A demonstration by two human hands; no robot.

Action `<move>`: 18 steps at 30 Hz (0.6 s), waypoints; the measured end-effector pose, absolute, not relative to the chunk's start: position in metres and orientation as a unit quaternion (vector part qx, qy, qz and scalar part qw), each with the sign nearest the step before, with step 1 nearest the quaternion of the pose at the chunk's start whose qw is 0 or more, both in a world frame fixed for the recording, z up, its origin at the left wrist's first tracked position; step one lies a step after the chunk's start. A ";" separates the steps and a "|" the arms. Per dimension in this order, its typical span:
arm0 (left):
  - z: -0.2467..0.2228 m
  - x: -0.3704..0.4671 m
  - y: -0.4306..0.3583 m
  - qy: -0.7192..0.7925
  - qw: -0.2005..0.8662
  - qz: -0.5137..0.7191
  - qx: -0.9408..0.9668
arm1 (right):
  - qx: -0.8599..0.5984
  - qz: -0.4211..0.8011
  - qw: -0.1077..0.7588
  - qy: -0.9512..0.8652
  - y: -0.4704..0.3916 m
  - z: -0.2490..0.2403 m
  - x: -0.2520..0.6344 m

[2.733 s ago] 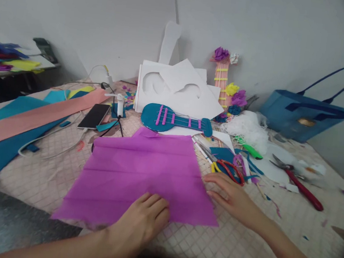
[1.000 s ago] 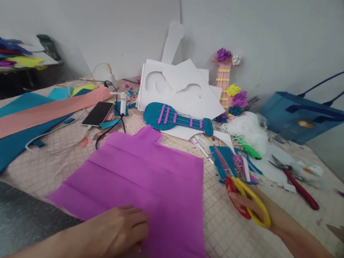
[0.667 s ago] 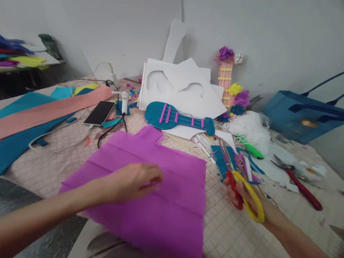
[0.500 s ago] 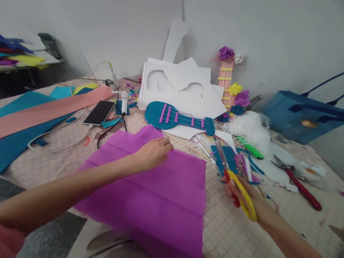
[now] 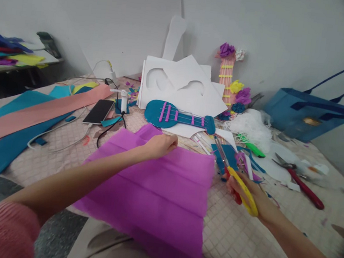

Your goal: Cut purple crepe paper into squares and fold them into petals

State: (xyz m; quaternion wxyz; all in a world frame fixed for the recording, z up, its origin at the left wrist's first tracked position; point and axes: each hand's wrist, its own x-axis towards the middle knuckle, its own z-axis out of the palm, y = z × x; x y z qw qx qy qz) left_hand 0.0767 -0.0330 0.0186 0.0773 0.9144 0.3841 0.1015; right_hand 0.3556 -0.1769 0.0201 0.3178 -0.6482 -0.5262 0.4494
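A large sheet of purple crepe paper point(image 5: 152, 193) with crosswise creases lies over the near table edge and hangs toward the lap. My left hand point(image 5: 161, 146) pinches the sheet near its far edge, fingers curled together. To the right, my right hand point(image 5: 247, 191) is wrapped round the yellow and red handles of the scissors point(image 5: 223, 153), whose blades point up and left, away from the paper. Just beyond the sheet lies a small teal guitar shape point(image 5: 161, 114) with purple bars and strings along it.
White cut-out boards point(image 5: 183, 84) lean at the back. A phone point(image 5: 98, 111), cables and long paper strips point(image 5: 47, 104) lie left. At right are red-handled pliers point(image 5: 305, 187), white shredded material point(image 5: 248, 127) and a blue bag point(image 5: 304, 115). A pink flowered guitar shape point(image 5: 226, 75) stands behind.
My left hand has moved slightly right and away from me, and the sheet's right far corner has shifted right. The scissors stay in my right hand, almost unmoved.
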 end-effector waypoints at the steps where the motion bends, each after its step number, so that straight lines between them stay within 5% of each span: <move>1: 0.018 0.078 -0.031 0.385 0.077 0.099 0.914 | -0.649 0.450 0.317 -0.525 -0.176 0.021 0.354; 18: 0.013 0.069 -0.010 0.368 0.153 0.118 0.910 | -0.644 0.461 0.327 -0.516 -0.174 0.028 0.346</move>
